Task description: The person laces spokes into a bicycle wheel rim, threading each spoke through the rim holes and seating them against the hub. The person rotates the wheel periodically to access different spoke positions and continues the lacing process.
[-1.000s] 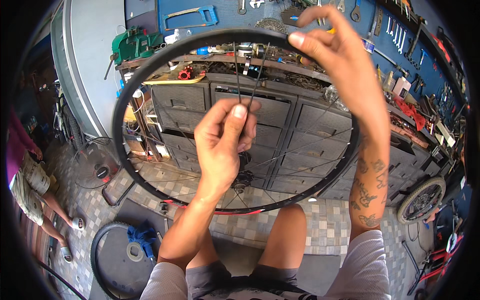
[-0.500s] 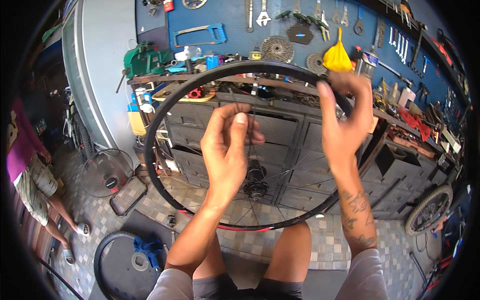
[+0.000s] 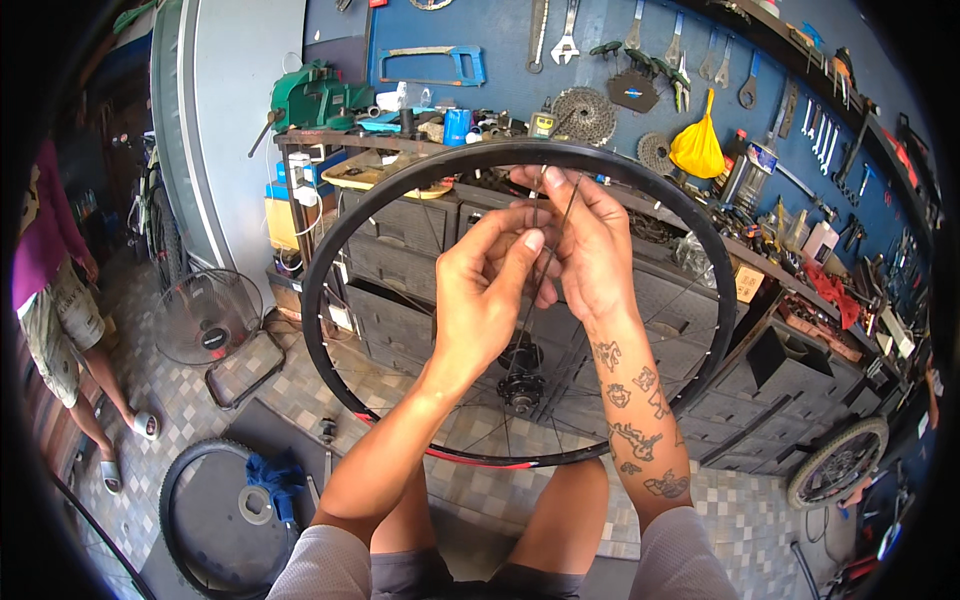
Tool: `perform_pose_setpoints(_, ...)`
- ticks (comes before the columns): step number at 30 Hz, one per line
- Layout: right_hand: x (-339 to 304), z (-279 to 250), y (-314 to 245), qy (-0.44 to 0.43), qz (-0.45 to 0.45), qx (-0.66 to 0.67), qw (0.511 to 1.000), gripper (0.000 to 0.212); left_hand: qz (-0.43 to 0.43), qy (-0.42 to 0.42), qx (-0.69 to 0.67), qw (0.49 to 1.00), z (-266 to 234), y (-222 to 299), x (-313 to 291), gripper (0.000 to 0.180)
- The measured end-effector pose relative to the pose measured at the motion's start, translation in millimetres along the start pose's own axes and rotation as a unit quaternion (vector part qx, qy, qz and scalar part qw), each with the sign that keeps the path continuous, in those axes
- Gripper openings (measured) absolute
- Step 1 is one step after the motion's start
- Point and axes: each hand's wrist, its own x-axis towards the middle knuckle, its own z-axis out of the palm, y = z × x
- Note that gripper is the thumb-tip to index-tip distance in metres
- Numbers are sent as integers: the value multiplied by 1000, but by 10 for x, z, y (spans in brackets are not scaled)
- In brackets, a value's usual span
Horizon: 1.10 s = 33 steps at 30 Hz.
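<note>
Right hand's shift: since the earlier frame, the right hand (image 3: 597, 245) has been brought in from the right side of the rim (image 3: 545, 153) to the spokes, beside the left hand (image 3: 485, 275); the spoke work is thus now shared by two hands rather than one.
Bench: a row of dark drawers (image 3: 392, 325) is set behind the work, below a blue wall hung with tools.
Wheel: it is held upright in front of the body, its lower edge near the knees; how it is supported there cannot be told.
Forearms: both are raised from the lower edge and angled inward, with the hands nearly meeting inside the upper half of the rim.
Left hand: thumb and forefinger are pinched on the spokes, the other fingers loosely curled.
Right hand: it is half closed, palm turned inward, thumb and forefinger lifted to the upper spoke ends; whether anything is gripped cannot be told.
Hub: the black hub (image 3: 521, 385) is seen below the hands.
Spokes: two loose-looking spokes (image 3: 573, 205) are crossed close to the fingers, their tips near the rim.
</note>
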Motion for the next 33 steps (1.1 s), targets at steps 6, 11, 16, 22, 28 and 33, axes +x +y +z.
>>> perform_pose_setpoints(6, 45, -49, 17, -15, -8, -9, 1000, 31, -44, -21, 3, 999, -118, 30, 36, 21)
perform_pose_setpoints(11, 33, -108, 11, -27, -12, -18, 999, 31, -48, -28, -2, 998, -111, 29, 46, 22)
perform_pose_setpoints(16, 9, -102, -23, -33, -19, -21, 999, 30, -34, -34, -1, 999, -93, 21, 32, 21)
perform_pose_setpoints(22, -14, -84, -49, -15, -17, -13, 1000, 29, -35, -17, -25, 999, -55, 15, 5, 21)
perform_pose_setpoints(28, -14, -115, -127, -27, 7, -33, 999, 27, -20, -12, -22, 999, -5, 45, -13, 19)
perform_pose_setpoints(33, 63, -172, -209, -56, 17, -77, 995, 24, -16, -11, -27, 999, 28, 33, -6, 19)
